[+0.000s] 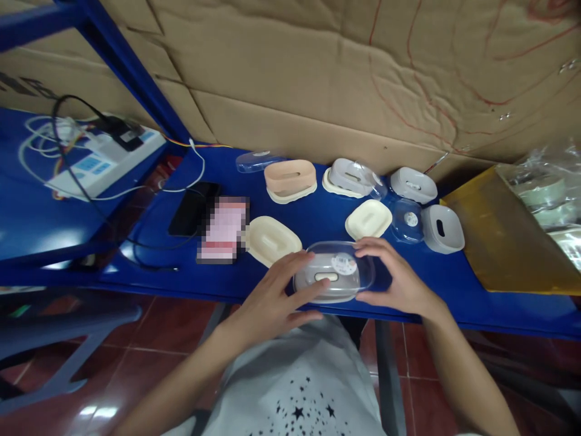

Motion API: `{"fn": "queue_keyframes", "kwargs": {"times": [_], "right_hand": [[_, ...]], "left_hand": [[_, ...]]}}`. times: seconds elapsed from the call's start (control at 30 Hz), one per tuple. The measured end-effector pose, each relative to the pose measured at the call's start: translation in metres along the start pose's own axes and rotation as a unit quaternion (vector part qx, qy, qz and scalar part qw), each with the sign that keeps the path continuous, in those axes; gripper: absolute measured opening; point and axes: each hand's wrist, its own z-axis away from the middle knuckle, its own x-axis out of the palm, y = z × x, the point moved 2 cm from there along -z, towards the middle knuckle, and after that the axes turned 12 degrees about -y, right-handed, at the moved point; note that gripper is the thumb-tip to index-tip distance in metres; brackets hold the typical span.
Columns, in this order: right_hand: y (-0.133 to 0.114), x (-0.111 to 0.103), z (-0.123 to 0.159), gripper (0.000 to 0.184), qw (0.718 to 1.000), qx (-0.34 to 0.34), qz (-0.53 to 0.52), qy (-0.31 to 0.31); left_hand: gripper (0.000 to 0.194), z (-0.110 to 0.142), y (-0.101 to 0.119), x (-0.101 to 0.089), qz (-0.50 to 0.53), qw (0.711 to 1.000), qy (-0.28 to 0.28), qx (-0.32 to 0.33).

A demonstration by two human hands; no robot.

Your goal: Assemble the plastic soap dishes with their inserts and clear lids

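In front of me at the table's edge is a grey oval soap box with a slot in its top. A clear plastic cover with a round white label lies over it, shifted to the right. My left hand grips the left end of the box, its fingers reaching across the front. With thumb and fingers, my right hand holds the cover's right end. Just behind are a cream oval tray on the left and another cream tray on the right.
Behind stand a peach box, grey boxes and loose clear covers. On the left lie a phone, a black device and a power strip with cables. A yellow bin holding wrapped pieces borders the right.
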Motion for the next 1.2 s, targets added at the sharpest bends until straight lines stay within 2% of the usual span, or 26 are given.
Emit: {"fn": "queue_keyframes", "kwargs": {"times": [0.1, 0.23, 0.43, 0.7, 0.8, 0.9, 1.0, 1.07, 1.13, 1.2], "right_hand": [[-0.002, 0.028, 0.012, 0.063, 1.000, 0.020, -0.019, -0.008], [0.000, 0.045, 0.018, 0.061, 0.999, 0.038, -0.016, 0.001], [-0.004, 0.053, 0.021, 0.064, 0.999, 0.045, 0.023, 0.004], [-0.010, 0.064, 0.022, 0.073, 0.991, -0.008, 0.134, 0.002], [-0.009, 0.063, 0.023, 0.073, 0.991, -0.003, 0.136, -0.002], [-0.005, 0.056, 0.021, 0.070, 0.990, 0.012, 0.142, 0.008], [0.000, 0.045, 0.010, 0.065, 0.980, 0.039, 0.186, 0.050], [0.003, 0.040, -0.006, 0.060, 0.970, 0.062, 0.225, 0.073], [0.005, 0.037, -0.027, 0.057, 0.960, 0.089, 0.253, 0.083], [0.008, 0.035, -0.049, 0.059, 0.958, 0.106, 0.254, 0.080]], "left_hand": [[0.055, 0.000, 0.001, 0.003, -0.001, 1.000, -0.020, 0.001], [0.045, 0.007, 0.001, 0.004, 0.006, 1.000, -0.023, -0.008], [0.042, 0.013, -0.001, 0.008, 0.028, 0.999, 0.006, -0.031], [0.044, 0.019, -0.005, 0.011, 0.027, 0.999, -0.002, -0.030], [0.042, 0.017, -0.005, 0.012, 0.030, 0.999, -0.002, -0.037], [0.043, 0.013, -0.005, 0.008, -0.016, 0.999, -0.002, -0.046], [0.044, 0.012, -0.006, -0.003, -0.110, 0.990, 0.020, -0.087], [0.036, 0.014, -0.008, -0.009, -0.155, 0.979, 0.018, -0.131], [0.027, 0.018, -0.008, -0.008, -0.162, 0.976, -0.001, -0.147], [0.024, 0.020, -0.003, -0.003, -0.143, 0.980, -0.016, -0.137]]}}
